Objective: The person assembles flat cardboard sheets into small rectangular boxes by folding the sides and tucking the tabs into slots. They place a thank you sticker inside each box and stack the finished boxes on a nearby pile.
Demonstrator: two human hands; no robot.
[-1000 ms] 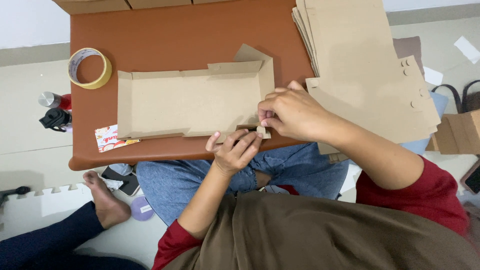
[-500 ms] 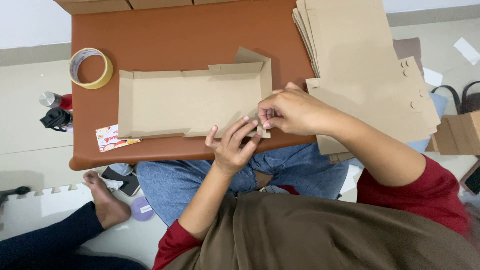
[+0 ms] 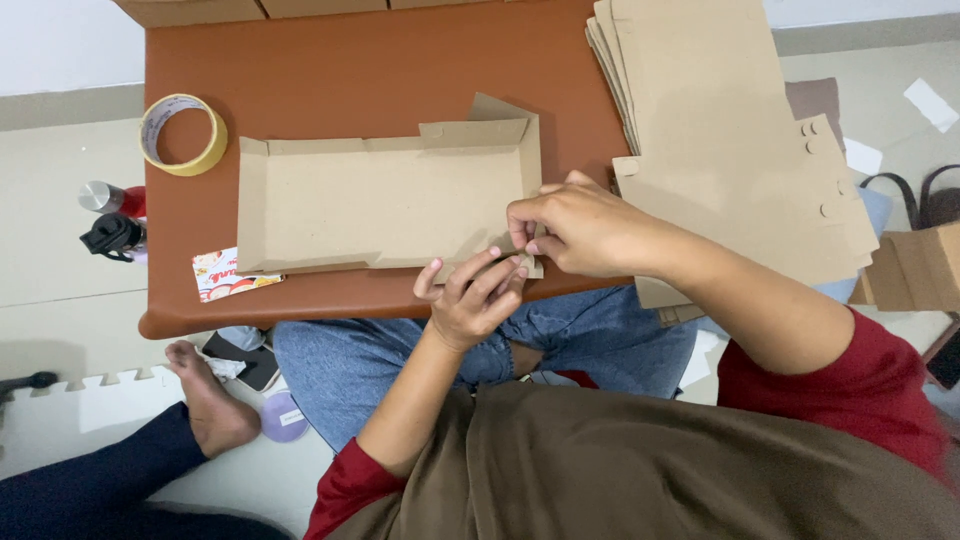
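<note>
While both hands meet at the near right corner of the cardboard box blank [image 3: 385, 205], the right hand [image 3: 580, 225] pinches a small flap there between thumb and fingers, and the left hand [image 3: 475, 300] presses up from below the table edge, fingers bunched on the same flap. The blank lies flat on the brown table [image 3: 370, 60], long axis running left to right, stretching leftward away from the hands. The right hand sits nearer the corner. A stack of flat cardboard [image 3: 720, 140] lies just right; a tape roll [image 3: 183, 134] rests far left.
</note>
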